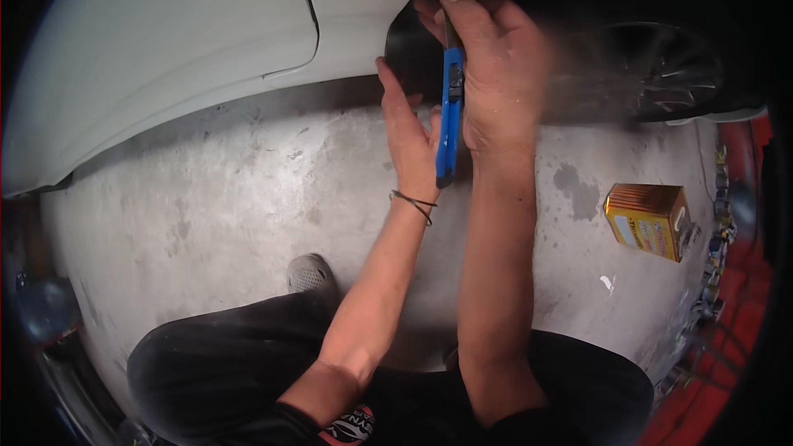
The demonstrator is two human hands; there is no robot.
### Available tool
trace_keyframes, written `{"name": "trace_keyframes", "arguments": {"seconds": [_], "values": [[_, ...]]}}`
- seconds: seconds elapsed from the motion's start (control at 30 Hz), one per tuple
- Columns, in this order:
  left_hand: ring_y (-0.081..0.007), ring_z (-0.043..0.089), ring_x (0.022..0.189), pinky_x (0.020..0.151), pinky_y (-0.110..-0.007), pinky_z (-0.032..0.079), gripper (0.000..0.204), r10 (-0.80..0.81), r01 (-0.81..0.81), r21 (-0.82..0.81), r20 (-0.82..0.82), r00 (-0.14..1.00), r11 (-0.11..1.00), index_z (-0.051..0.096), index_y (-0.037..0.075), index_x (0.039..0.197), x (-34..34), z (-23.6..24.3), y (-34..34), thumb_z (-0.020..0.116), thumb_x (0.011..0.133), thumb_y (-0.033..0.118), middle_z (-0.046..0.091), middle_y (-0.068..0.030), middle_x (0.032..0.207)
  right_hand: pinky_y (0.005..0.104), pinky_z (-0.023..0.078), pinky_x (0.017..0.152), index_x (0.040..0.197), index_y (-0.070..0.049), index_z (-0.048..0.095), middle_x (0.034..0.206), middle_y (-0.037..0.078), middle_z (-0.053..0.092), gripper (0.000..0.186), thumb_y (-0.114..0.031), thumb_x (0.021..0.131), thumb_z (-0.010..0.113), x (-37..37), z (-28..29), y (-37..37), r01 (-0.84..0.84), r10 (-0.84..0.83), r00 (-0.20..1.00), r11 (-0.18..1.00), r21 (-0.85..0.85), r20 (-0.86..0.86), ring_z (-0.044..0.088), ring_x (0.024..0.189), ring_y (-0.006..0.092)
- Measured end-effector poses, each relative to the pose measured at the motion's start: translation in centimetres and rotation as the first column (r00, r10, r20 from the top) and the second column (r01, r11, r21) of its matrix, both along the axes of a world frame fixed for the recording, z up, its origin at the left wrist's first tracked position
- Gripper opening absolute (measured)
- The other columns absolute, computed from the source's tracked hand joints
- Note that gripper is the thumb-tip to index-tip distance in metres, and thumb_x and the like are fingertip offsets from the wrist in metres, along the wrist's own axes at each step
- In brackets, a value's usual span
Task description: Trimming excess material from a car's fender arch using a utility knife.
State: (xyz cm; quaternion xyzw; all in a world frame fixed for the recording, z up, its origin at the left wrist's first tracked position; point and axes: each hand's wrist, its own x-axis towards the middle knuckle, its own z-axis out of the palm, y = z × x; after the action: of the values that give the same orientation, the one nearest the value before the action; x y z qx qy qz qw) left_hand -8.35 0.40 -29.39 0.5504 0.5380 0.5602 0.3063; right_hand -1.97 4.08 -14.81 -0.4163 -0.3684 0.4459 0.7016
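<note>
- At the bottom of the frame we see our dark trousers [223,355], knees apart, and a grey shoe [308,274] on the floor.
- Our left hand [406,136], with a thin dark cord [413,196] at its wrist, is loosely spread in the upper middle, its fingers up beside the rim of the wheel arch [405,45]; we cannot tell if they touch it.
- Our right hand [505,74], just right of it, seems to pinch the blade end of a blue box knife [450,107], whose handle points down the frame between our wrists.
- We judge the work to be under way, with the knife at the arch; no finished cut or loose piece shows, and what is left we cannot tell, since the hands and shadow hide the spot.
- The floor [223,231] is grey, smooth and stained, with a gold and yellow tin [648,219] at right.
- The white car [206,25] fills the upper left, its wheel [661,74] dark at upper right.
- Along the right edge we see small cans [719,256] and something red [756,281], blurred.
</note>
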Motion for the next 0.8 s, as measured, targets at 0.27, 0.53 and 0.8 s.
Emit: {"name": "trace_keyframes", "arguments": {"seconds": [0.27, 0.53, 0.8], "values": [[-0.0529, 0.064, 0.131, 0.109, -0.051, 0.057, 0.108, -0.089, 0.091, 0.003, -0.165, 0.982, 0.996, -0.002, -0.003, 0.182, 1.0, -1.9, 0.1, 0.069, 0.106, 0.025, 0.054, -0.0378, 0.157, 0.0482, 0.061, 0.116, 0.119, 0.01, 0.075, 0.11, 0.015, 0.078, 0.03, -0.017, 0.106, 0.082, 0.3, 0.8, -0.3, -0.045, 0.045, 0.997, 0.999, 0.005, -0.065, 0.08, 0.113, 0.0274], [-0.05, 0.066, 0.131, 0.106, -0.05, 0.059, 0.102, -0.055, 0.079, 0.095, -0.229, 0.972, 0.992, 0.006, 0.003, 0.185, -1.1, -2.6, 2.1, 0.067, 0.105, 0.018, 0.048, -0.0349, 0.167, 0.0458, 0.061, 0.116, 0.125, 0.011, 0.075, 0.118, 0.018, 0.081, 0.034, -0.017, 0.107, 0.082, 0.0, 1.3, -0.3, -0.069, 0.068, 0.996, 0.998, -0.007, -0.064, 0.079, 0.112, 0.0257], [-0.0417, 0.072, 0.12, 0.105, -0.046, 0.059, 0.1, -0.102, 0.089, -0.145, -0.083, 0.991, 0.985, 0.012, 0.003, 0.185, 0.0, -0.9, 0.7, 0.066, 0.101, 0.012, 0.054, -0.03, 0.167, 0.0267, 0.058, 0.064, 0.108, 0.001, 0.083, 0.09, 0.006, 0.081, 0.024, -0.023, 0.104, 0.086, 0.4, 0.5, 0.3, 0.009, -0.006, 0.997, 0.999, 0.043, -0.075, 0.072, 0.076, 0.0088]]}}
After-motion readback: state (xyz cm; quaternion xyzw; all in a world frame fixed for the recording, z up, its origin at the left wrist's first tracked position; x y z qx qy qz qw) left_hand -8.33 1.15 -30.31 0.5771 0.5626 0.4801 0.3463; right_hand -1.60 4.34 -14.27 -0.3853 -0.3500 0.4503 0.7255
